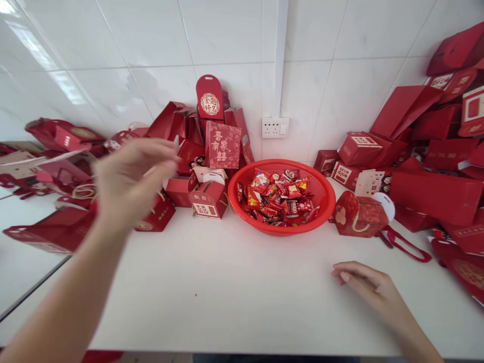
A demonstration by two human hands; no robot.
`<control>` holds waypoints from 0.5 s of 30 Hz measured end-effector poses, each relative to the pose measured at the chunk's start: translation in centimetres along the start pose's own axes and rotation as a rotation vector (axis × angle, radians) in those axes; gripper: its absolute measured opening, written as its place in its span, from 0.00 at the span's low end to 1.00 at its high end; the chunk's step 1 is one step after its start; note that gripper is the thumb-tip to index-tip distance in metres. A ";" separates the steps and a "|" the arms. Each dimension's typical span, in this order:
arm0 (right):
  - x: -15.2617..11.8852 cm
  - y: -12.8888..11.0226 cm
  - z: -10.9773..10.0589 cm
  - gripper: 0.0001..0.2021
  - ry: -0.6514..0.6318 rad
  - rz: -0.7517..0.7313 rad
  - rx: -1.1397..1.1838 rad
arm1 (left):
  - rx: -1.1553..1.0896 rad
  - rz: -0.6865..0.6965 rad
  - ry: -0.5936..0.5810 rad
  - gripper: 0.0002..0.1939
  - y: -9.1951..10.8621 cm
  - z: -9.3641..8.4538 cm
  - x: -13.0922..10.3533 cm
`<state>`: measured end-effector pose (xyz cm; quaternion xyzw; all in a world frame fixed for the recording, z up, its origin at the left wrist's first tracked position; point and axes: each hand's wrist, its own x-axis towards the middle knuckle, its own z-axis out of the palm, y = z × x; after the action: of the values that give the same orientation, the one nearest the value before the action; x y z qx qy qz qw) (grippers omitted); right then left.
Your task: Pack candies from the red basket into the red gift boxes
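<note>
My left hand (132, 176) is raised over the boxes at the left, blurred by motion, its fingers bent and nothing visible in it. Behind and below it stands a small red box (156, 214). At the right, my right hand (361, 282) hovers low over or rests on the white table (242, 297), fingers loosely curved and apart, holding nothing. A red plastic basket (282, 231) of wrapped candies (276, 199) sits at the middle, against the wall side. Right of it is a red box with a rope handle (359, 214).
Red gift boxes (223, 146) are stacked against the tiled wall. More boxes (434, 191) are piled high at the right, and others (60, 227) lie at the left. A wall socket (275, 127) is behind the basket.
</note>
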<state>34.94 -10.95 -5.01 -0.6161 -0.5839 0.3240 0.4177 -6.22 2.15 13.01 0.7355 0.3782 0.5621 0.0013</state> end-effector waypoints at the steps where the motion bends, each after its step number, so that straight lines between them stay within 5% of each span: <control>1: -0.4 0.2 0.1 0.23 -0.007 0.015 0.024 | -0.081 0.061 -0.058 0.05 0.7 1.6 -0.9; 5: -2.3 0.7 0.3 0.19 0.023 0.077 0.132 | -0.373 0.253 -0.554 0.08 4.1 9.4 -7.0; 9: -3.9 0.4 0.3 0.19 0.156 0.099 0.199 | -0.556 0.418 -0.899 0.10 6.9 15.4 -13.4; 15: -4.5 -0.3 0.5 0.20 0.133 0.151 0.224 | -0.601 0.438 -1.034 0.10 6.8 19.9 -20.6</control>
<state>33.90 -15.32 -5.32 -0.6280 -0.4673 0.3761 0.4957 12.38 -5.76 -8.43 0.9397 -0.0047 0.2032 0.2752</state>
